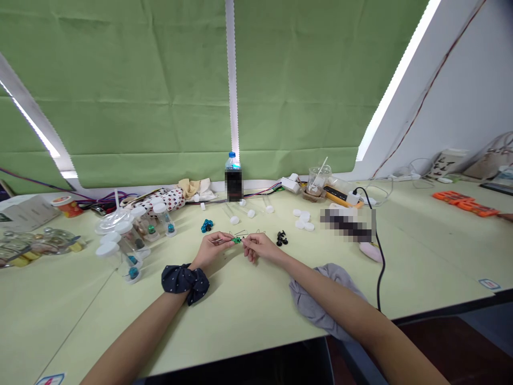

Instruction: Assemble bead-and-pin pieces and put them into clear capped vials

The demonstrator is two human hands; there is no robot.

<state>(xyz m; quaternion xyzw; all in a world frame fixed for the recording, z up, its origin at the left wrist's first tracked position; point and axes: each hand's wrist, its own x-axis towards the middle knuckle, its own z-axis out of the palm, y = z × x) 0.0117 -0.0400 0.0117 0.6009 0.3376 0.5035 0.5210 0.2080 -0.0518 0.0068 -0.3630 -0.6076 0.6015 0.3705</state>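
Both my hands meet at the middle of the pale green table. My left hand pinches a thin wire and a small green bead piece. My right hand pinches the same green piece from the right side, fingers closed. A dark dotted scrunchie sits on my left wrist. Just beyond the hands lie a cluster of blue beads and a cluster of black beads.
Clear tubes with white caps lie at left, loose white caps behind the hands. A water bottle stands at the back, by a plastic cup. A grey cloth lies under my right forearm, a black cable beside it.
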